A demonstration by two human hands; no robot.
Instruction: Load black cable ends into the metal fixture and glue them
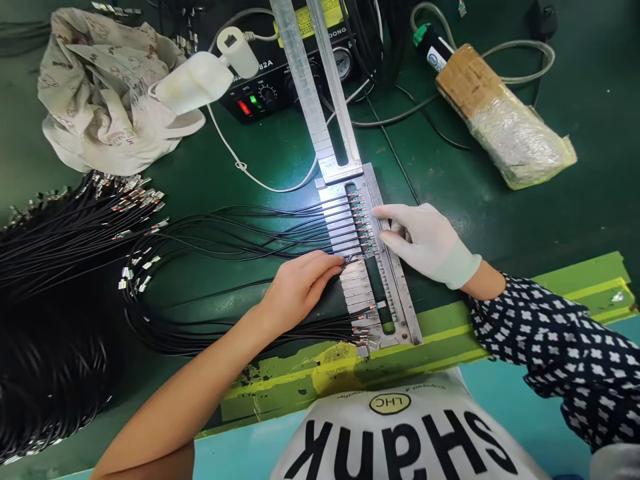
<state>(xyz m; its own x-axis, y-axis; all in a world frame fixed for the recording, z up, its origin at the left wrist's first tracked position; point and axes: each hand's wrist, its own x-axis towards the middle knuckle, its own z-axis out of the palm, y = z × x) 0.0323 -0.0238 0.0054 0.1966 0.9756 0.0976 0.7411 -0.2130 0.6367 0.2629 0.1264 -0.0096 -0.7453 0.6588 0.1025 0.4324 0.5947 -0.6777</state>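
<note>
My bare left hand (305,287) pinches a black cable (350,259) close to its connector end, at the slotted metal fixture (407,313). Above that spot, several black cables (295,233) lie side by side across the fixture, their small connectors (361,220) in a row along its slot. My right hand (427,243), in a white glove, rests its index fingertip and thumb on the fixture's right rail; the two are apart and nothing shows between them. A looped bundle of more cables (165,337) runs under my left forearm, with ends at the fixture's near end.
A big heap of black cables (50,347) fills the left side. Behind stand a black control box (280,83), a white bottle (195,81) and a crumpled cloth (107,100). A wrapped tool (505,120) with a cord lies at right. Yellow-green tape (565,283) lines the front edge.
</note>
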